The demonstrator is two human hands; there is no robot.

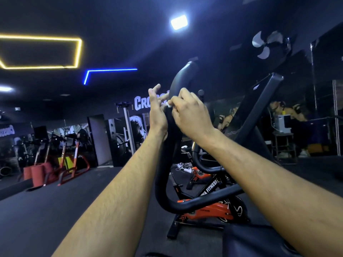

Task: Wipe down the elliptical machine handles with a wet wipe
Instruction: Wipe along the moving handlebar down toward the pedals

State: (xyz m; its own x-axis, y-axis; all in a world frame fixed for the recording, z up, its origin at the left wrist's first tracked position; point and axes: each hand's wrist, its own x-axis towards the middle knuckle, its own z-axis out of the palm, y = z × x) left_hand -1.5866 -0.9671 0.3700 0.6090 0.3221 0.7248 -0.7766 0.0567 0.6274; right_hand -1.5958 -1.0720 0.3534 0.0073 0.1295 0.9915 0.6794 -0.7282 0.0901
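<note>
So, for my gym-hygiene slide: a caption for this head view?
Both hands at the elliptical handle: right hand pinching a white wet wipe, left hand alongside, fingers straight.

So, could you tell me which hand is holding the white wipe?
The right hand pinches the small white wipe against the black curved handle; the left hand has straight fingers.

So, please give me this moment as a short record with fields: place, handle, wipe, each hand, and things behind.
place: dim gym with neon ceiling lights
handle: black curved elliptical handle, rising between both hands
wipe: small white wet wipe, mostly hidden, against the handle
left hand: palm flat on the handle's left side, fingers straight
right hand: fingers curled, pinching the wipe to the handle
behind: orange and black spin bike; fan at upper right
</note>
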